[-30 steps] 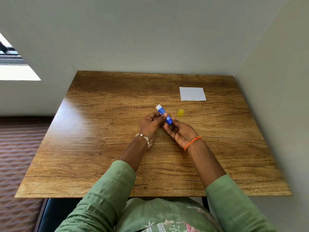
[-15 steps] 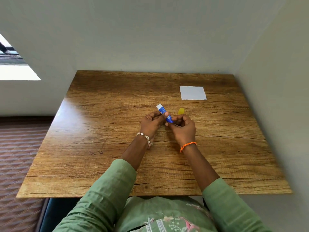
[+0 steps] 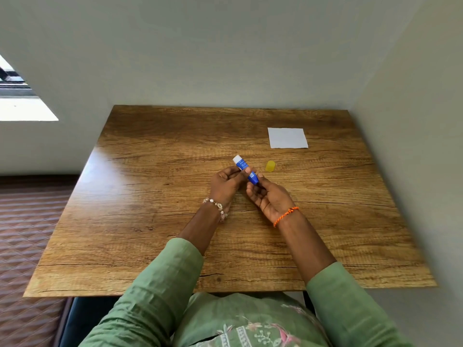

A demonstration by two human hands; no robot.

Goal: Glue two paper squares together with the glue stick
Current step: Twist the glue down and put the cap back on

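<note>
The glue stick (image 3: 245, 169) is held above the bench (image 3: 150, 196) — left hand (image 3: 225, 185) closed round its barrel, right hand (image 3: 266, 196) pinching the base, apparently twisting glue up. Its yellow cap (image 3: 270, 166) lies off; next, swipe the white paper square (image 3: 287, 138) — only one visible.

Table (image 3: 155, 221): wood-grain top, warm brown, with dark knots and cracks in the pattern and a soft satin sheen where window light falls at the left. Paper square (image 3: 287, 138): plain white sheet, matt, lying flat; glue stick (image 3: 245, 169): smooth blue plastic barrel with a printed label and a white end, slightly glossy; cap (image 3: 270, 166): translucent yellow plastic, smooth. Sleeves (image 3: 160, 291): light green woven cloth, matt and creased; wrist bands: pale glossy beads (image 3: 216, 204) and an orange braided thread (image 3: 285, 216); walls (image 3: 225, 58): matt painted plaster.
</note>
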